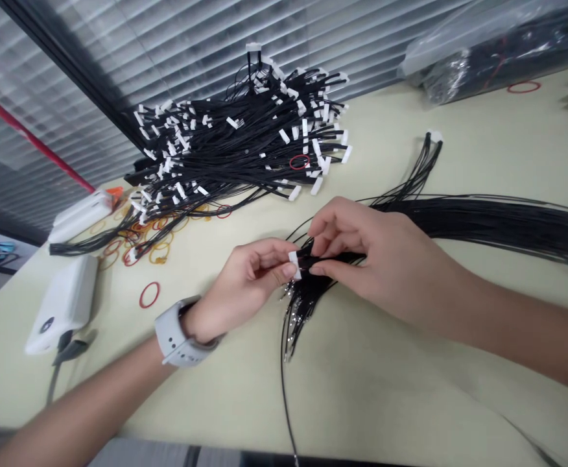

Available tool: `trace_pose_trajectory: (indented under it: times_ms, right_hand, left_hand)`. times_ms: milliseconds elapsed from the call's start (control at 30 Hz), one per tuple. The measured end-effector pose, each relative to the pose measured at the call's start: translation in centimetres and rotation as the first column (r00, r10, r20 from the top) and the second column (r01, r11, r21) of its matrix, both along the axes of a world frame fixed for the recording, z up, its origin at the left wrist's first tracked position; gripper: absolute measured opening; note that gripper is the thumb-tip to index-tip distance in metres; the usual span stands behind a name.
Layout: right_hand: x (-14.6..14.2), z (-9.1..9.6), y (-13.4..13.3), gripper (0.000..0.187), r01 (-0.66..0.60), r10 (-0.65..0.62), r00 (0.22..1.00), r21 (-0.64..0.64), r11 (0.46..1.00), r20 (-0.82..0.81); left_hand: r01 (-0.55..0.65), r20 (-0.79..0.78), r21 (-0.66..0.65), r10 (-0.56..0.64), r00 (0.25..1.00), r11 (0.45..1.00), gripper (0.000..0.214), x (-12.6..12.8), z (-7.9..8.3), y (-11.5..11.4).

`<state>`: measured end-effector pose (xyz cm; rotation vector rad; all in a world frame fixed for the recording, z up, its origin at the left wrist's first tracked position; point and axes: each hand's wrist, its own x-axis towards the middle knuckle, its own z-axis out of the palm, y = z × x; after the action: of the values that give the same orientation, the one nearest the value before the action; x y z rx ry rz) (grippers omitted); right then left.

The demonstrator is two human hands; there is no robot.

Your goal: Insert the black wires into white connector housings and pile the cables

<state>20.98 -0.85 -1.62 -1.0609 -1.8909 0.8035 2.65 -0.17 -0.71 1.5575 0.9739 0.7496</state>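
Observation:
Between thumb and fingers, my left hand (257, 275) pinches a small white connector housing (294, 264). My right hand (362, 243) is closed on black wires (347, 257) just to the right of the housing. Below and behind the hands, a fan of loose black wires with shiny metal terminals (296, 318) spreads over the table. These belong to a long bundle of black wires (498, 220) that runs off to the right. Whether a single wire is seated in the housing is hidden by my fingers.
A heap of black cables with white connectors (235, 149) lies at the back against the blinds. Red and yellow rubber bands (157, 240) are scattered at left, near a white power bank (65, 305) with a cable. A plastic-wrapped bundle (498, 58) lies back right.

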Motion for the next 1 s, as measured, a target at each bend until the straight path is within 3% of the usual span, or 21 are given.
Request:
trace_pose_trajectory:
  times_ms: [300, 533, 1000]
  right_hand:
    - [-0.3, 0.1, -0.1, 0.020, -0.026, 0.026, 0.999, 0.010, 1.000, -0.033]
    - [0.4, 1.3, 0.1, 0.024, -0.074, 0.081, 0.990, -0.062, 0.995, 0.120]
    - [0.8, 0.3, 0.3, 0.027, -0.077, 0.079, 0.990, -0.019, 0.997, 0.121]
  left_hand:
    - [-0.020, -0.038, -0.004, 0.020, 0.999, 1.000, 0.011, 0.2, 0.2, -0.1]
    - [0.000, -0.026, 0.024, 0.000, 1.000, 1.000, 0.010, 0.3, 0.2, -0.1]
    - [-0.008, 0.015, -0.028, 0.008, 1.000, 1.000, 0.013, 0.0, 0.1, 0.0]
